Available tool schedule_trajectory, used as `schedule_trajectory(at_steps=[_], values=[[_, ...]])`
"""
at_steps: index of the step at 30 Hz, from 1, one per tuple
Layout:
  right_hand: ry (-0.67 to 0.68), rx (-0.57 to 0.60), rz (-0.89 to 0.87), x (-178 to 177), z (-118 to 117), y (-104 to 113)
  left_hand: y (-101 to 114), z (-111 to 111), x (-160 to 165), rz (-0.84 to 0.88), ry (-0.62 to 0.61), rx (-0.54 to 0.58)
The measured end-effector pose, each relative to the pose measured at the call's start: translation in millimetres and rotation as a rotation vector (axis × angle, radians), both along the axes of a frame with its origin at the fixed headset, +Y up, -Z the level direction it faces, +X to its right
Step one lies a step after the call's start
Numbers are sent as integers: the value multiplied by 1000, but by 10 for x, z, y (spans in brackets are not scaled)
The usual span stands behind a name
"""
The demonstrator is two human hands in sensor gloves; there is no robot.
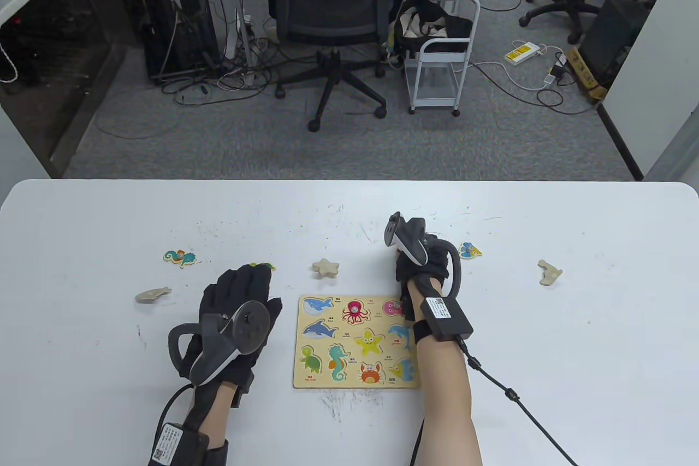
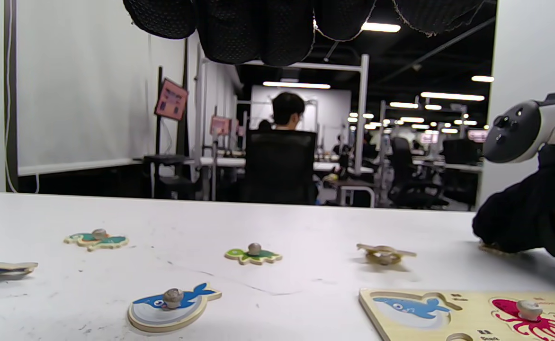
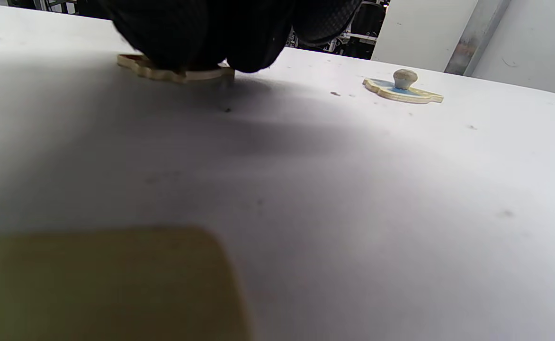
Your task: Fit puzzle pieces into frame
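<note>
Several flat wooden animal pieces lie scattered beyond the pale wooden puzzle frame [image 1: 357,343] because you haven't seated them, your black-gloved right hand [image 1: 420,264] pressing its fingers onto one thin plywood piece [image 3: 178,73] past the frame's far corner, your left hand [image 1: 235,318] resting flat, released.

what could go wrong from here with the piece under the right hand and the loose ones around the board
1. The right hand presses on a flat wooden piece lying on the table; its knob is hidden, so the fingers may slide it rather than lift it.
2. The star piece lies plain side up and would need flipping before it fits.
3. The left hand covers the whale piece in the table view; moving it carelessly may knock that piece or the puzzle frame.
</note>
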State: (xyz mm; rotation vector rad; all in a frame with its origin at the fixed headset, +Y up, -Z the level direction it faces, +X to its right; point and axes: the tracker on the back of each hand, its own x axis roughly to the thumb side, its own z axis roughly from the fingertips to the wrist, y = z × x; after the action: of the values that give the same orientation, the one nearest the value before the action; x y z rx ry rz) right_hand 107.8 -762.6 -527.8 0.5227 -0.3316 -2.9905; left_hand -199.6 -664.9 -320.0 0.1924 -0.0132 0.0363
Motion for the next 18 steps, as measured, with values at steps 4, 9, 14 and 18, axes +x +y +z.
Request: schedule_trajectory(at_steps=[4, 9, 14, 18], values=[[-12, 1, -65, 46, 10, 33, 1, -1, 7, -4, 0, -4], [16, 24, -63, 78, 77, 154, 4, 1, 13, -3, -3, -6], [129, 86, -33, 32, 273, 340, 29, 19, 32, 3, -14, 3], [249, 140, 31, -41, 543, 484, 65, 47, 55, 10, -26, 15]])
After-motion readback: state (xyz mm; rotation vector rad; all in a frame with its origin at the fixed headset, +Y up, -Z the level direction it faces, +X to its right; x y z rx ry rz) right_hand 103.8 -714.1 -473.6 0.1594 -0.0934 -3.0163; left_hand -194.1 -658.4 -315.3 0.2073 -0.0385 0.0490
